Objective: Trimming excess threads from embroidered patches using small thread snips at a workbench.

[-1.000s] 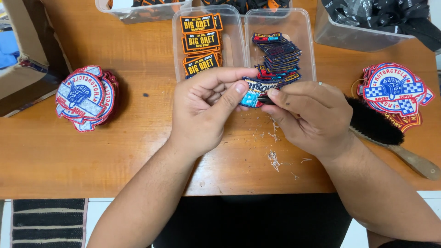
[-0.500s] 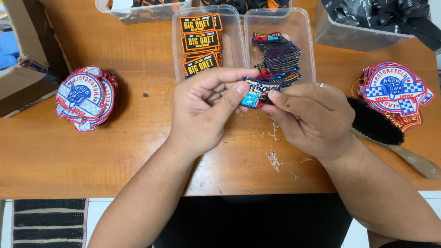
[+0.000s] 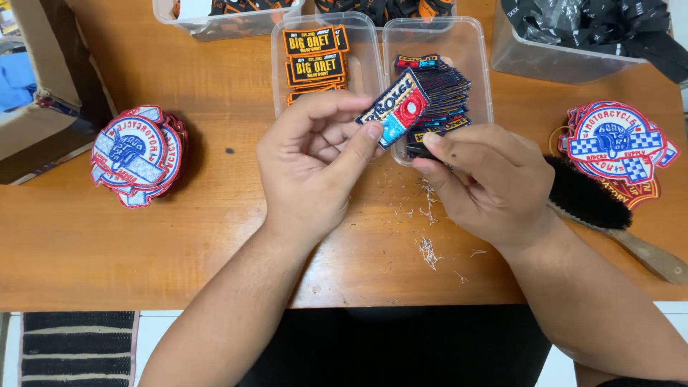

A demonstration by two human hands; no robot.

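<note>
Pinching blue rectangular patch [image 3: 396,107] in left hand [image 3: 315,165] thumb and fingers, tilted for viewing; right hand [image 3: 491,183] fingers curled beside it, grip unclear, over patch tray [image 3: 479,68].

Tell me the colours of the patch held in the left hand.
Dark navy patch with cream edging and a red circle; head view shows it best.

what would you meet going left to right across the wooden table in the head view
round patch stack → left hand → small blue patch → right hand → black brush → round patch pile
</note>
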